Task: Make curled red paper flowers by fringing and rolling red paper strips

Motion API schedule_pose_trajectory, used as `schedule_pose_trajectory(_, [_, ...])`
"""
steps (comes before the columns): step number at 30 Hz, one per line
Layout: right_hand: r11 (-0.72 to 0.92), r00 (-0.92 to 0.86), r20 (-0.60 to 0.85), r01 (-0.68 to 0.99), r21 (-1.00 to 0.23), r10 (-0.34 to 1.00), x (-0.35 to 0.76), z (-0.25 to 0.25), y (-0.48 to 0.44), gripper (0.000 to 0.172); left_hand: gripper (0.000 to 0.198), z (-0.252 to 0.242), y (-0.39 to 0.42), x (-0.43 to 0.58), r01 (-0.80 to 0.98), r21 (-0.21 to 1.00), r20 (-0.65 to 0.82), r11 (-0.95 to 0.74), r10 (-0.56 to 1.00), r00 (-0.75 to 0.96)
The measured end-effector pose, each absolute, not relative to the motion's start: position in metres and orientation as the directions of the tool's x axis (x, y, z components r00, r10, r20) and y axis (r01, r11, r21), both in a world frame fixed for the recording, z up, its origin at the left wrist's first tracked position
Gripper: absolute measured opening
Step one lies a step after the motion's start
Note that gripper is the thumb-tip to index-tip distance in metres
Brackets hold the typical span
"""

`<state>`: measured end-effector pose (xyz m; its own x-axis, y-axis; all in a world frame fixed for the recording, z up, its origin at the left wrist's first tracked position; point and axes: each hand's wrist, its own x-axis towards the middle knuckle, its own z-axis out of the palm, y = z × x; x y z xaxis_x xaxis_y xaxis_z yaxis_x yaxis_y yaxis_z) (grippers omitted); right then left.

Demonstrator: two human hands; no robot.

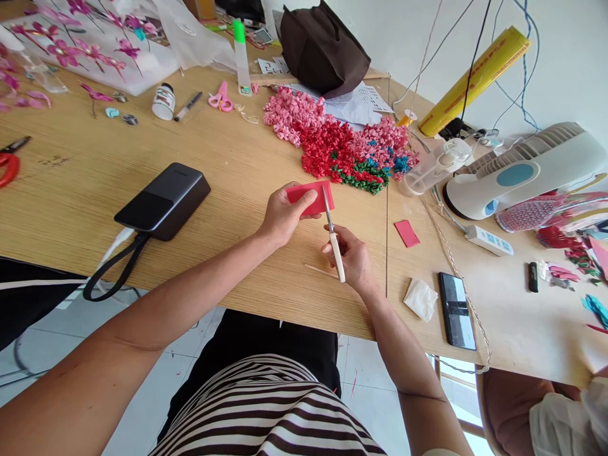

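My left hand point(281, 218) grips a stack of red paper or fabric pieces point(310, 195), thumb on top and fingers underneath. In my right hand point(355, 258) is a pair of scissors with white handles point(337, 258), its metal blades reaching up to the right end of the red stack. The blades lie over or around that end; I cannot tell how far they are apart. Below the hands a thin pale stick point(319, 270) lies on the table, partly hidden by the right hand. A small loose red piece point(407, 234) lies to the right.
Beyond my hands spreads a heap of pink, red and green flowers point(327, 142). A black power bank point(164, 199) sits to the left. On the right are a phone point(456, 310), a folded tissue point(420, 300), a power strip point(489, 240) and a white fan point(517, 168). Another person's leg point(515, 411) shows lower right.
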<state>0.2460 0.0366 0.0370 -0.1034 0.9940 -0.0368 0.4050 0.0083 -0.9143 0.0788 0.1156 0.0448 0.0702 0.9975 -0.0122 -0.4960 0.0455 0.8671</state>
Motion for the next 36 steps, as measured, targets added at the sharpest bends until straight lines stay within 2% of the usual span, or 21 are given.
schedule_pose_trajectory(13, [0.036,-0.146,-0.036,0.462,-0.886,0.989,0.2417,0.0450,0.0344,0.065,0.051,0.0506,0.1225,0.0764,-0.507,0.861,-0.063,0.046,0.998,-0.016])
schedule_pose_trajectory(36, [0.024,-0.122,-0.034,0.448,-0.894,0.992,0.2406,0.0440,0.0344,0.068,0.048,0.0506,0.1202,0.0769,-0.560,0.828,-0.039,0.037,0.999,0.009])
